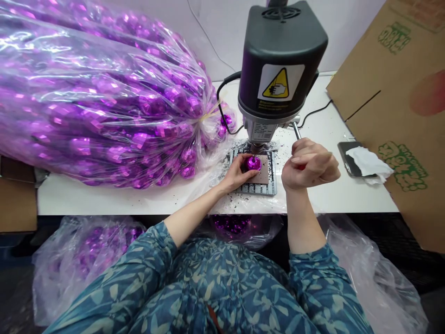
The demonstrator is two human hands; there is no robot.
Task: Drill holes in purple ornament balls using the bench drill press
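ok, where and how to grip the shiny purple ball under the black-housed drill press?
Shiny purple ball: probably best pinched by its rounded sides, coming from the left, thumb on the near side, fingers opposite, as the left hand does. Its round shape suits an opposed pinch; the dark metal chuck sits close by its top, so keep fingers off there.

Lighting: bright, even, whitish; tabletop (104,200) well exposed around the grip of the left hand (236,174).
Glare: white streaks across the clear bag (114,106), left of the grip; pinpoint highlights on the purple ball (254,163) within it.
Shadow: deep below the tabletop's front edge, nearer than the grip.
Focus: clear at the grip; softer on the carton (392,106), far right of it.
Distortion: wide-angle stretch, strongest farthest from the grip.
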